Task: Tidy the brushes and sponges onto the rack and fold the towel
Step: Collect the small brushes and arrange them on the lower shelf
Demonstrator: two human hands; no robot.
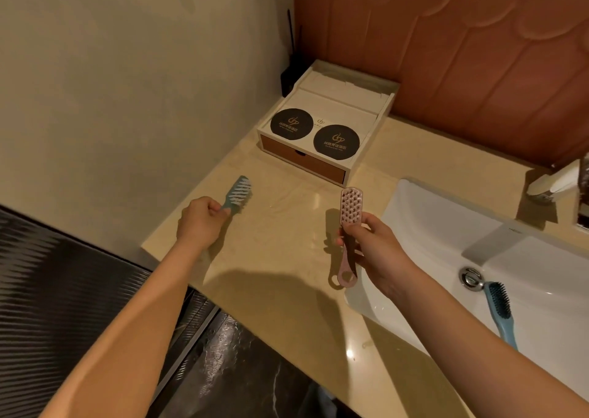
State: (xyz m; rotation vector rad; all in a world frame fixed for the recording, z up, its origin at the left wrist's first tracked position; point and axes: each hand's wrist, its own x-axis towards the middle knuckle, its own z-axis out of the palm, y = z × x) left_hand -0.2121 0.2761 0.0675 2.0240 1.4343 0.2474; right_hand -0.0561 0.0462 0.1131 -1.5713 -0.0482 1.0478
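Near the left edge of the beige marble table point(287, 258), the left hand point(199, 223) gripped the handle of a pale teal plastic brush with white bristles point(238, 192), its fingers point(213, 208) curled tight round it. The right hand point(366, 245) held a pink plastic brush with a looped handle point(350, 208) upright above the table, just beside the rim of the white ceramic sink point(430, 226), fingers wrapped round the shaft. A blue brush with dark bristles point(500, 309) lay inside the sink, beside the metal drain point(471, 278). At the table's back left corner stood a white box with a brown drawer point(302, 162). On it lay two round black coasters point(291, 123) point(336, 141), each bearing a gold logo and a line of writing too small to read. A white object point(554, 181) sat at the table's right edge, partly cut off.
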